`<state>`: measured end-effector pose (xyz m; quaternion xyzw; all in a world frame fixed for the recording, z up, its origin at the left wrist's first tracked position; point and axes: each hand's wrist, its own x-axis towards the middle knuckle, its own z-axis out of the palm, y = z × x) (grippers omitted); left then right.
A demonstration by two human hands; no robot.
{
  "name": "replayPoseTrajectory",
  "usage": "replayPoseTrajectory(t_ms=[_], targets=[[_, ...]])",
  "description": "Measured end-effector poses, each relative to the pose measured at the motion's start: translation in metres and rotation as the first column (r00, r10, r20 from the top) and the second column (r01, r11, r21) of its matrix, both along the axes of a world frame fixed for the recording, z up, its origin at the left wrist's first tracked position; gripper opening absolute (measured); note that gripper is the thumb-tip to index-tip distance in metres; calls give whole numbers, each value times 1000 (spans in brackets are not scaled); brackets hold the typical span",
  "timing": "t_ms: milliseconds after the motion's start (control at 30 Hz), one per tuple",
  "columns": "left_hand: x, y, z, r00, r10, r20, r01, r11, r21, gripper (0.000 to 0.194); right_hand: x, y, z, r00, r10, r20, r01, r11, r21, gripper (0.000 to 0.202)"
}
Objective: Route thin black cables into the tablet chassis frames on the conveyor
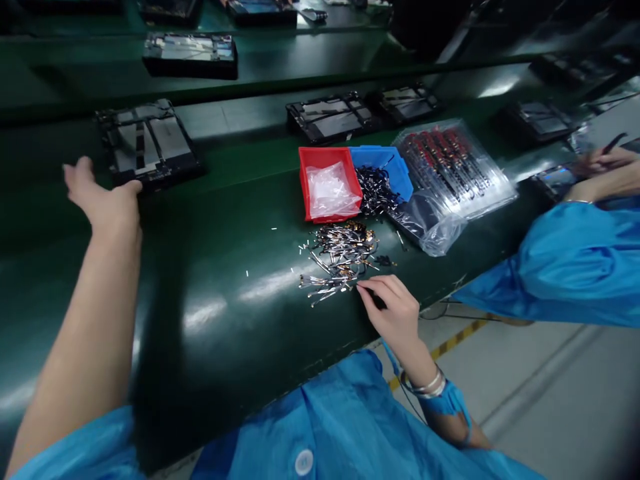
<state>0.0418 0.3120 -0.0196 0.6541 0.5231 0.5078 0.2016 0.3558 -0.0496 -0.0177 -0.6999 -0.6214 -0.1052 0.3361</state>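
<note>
At the left, my left hand (103, 200) reaches out with thumb and fingers spread. Its thumb is at the near corner of an opened electronic device (150, 143) in a black frame, with flat silver parts and dark strips showing. Whether the thumb presses on it I cannot tell. My right hand (393, 310) is closed in a pinch at the near right edge of a pile of small thin metallic and black parts (343, 250). What lies between those fingertips is too small to make out. A bracelet and a blue band circle the right wrist.
Behind the pile stand a red bin (306, 193) with a clear plastic bag and a blue bin (400, 170) with black parts. A clear tray (455, 163) holds rows of parts. More opened devices (333, 117) sit farther back. A co-worker's blue sleeve (580, 257) is at the right.
</note>
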Motion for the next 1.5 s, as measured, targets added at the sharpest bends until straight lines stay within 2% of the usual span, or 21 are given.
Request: replayPoseTrajectory(t_ms=[33,67,133,167,200,267,333,400,500,600,700,767,867,933,1000,1100,1233,1367,1500], targets=[[8,-20,5,995,59,-75,-56,998,42,63,2,0,-1,1000,-10,10,10,1000,1,9],[18,-44,10,981,68,-182,-50,994,100,62,4,0,-1,1000,-20,24,20,1000,-1,9],[45,-99,17,930,-105,-351,179,966,186,51,9,0,-1,997,-37,67,38,999,-6,9],[60,-128,19,882,-233,-409,332,924,188,42,11,0,0,994,-41,103,42,999,-10,9],[74,-155,20,814,-370,-447,482,860,166,32,13,1,0,988,-39,147,42,999,-19,8],[99,-202,17,665,-551,-505,693,707,141,25,18,3,1,969,-7,246,20,998,-53,8],[115,-237,12,529,-645,-551,809,579,100,27,23,7,2,946,54,318,-23,995,-102,11],[123,-258,6,407,-682,-608,877,478,51,29,28,12,1,932,105,348,-57,987,-148,17],[125,-270,-3,246,-658,-712,934,357,-7,34,33,15,0,925,143,353,-85,981,-174,24],[121,-269,-9,177,-606,-776,945,326,-39,37,28,10,1,933,138,332,-106,988,-113,23],[112,-263,-8,188,-601,-777,937,347,-42,37,13,-3,3,949,118,292,-103,993,-64,17],[105,-261,-5,254,-603,-757,932,361,25,32,0,-13,3,962,113,248,-96,992,-81,14],[97,-266,2,397,-594,-700,900,402,169,21,-15,-23,2,980,135,148,-120,988,-102,10],[99,-273,6,431,-597,-677,887,418,196,21,-16,-28,0,986,150,71,-144,986,-80,8],[107,-283,7,391,-607,-692,902,402,158,26,-9,-31,-2,994,110,18,-109,993,-43,10],[127,-296,3,270,-601,-752,935,351,56,36,13,-34,-5,996,-81,-24,81,997,-6,13],[143,-303,-6,176,-592,-786,928,366,-68,46,43,-28,-8,948,-280,-151,278,960,-30,12],[143,-301,-10,166,-613,-773,920,378,-101,49,57,-15,-10,909,-358,-213,346,934,-92,11],[142,-300,-7,208,-626,-752,929,367,-49,45,62,-6,-12,916,-350,-197,332,936,-118,12]])
